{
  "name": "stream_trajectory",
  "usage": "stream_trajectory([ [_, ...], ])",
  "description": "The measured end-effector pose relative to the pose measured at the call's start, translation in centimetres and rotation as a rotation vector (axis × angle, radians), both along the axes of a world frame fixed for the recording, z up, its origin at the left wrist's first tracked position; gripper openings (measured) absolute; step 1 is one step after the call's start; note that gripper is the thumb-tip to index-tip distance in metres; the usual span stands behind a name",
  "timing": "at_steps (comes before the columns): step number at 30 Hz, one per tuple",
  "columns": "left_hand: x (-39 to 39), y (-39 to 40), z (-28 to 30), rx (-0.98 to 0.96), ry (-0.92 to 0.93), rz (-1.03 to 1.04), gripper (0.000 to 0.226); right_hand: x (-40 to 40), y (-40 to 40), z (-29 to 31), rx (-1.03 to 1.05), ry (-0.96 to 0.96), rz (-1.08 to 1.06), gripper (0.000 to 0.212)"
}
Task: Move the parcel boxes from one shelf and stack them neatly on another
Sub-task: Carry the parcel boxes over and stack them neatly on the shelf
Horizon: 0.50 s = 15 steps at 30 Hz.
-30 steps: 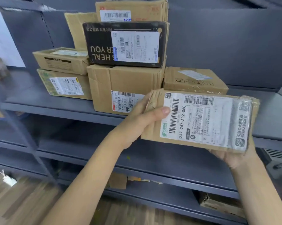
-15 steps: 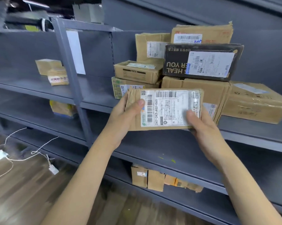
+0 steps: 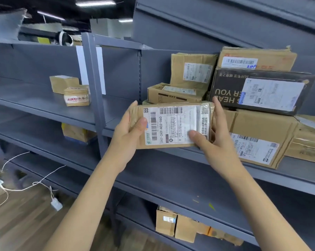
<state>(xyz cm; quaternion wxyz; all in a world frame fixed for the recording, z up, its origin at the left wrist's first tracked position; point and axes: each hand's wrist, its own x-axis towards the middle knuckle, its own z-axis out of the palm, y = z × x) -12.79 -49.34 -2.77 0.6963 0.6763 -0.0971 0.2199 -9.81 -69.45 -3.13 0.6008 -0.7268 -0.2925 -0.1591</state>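
One flat parcel is in the air, carried label-up between both hands in front of the middle shelf; the left hand grips its left end with the thumb on the label, and the right hand clasps the right end, thumb on top and fingers curled over the far edge. Just behind it the pile of boxes on the right bay looks barely touched; a large brown carton sits at the base, a black box lies on it, and smaller cartons stand to the left and above. Further left, past the upright post, only two small parcels rest on the other shelf, touching each other; which bay is source and which is destination cannot be told for certain, but if the left one is the target, the job seems to be at an early stage, with most boxes left to shift and this parcel not yet set down.
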Motion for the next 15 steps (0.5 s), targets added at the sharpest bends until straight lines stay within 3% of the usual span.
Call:
stream_trajectory([
  [9,7.5,6.4,1.8,-0.052,-0.083,0.130,0.068,9.6,7.2,1.8,0.019,-0.196,0.081,0.077],
  [12,10.9,8.1,2.9,-0.155,-0.125,0.176,0.054,13.0,8.7,2.8,0.036,-0.230,0.098,0.063],
  [15,13.8,9.2,3.7,-0.299,-0.203,0.207,0.037,16.3,8.2,2.6,-0.111,-0.338,-0.069,0.054],
])
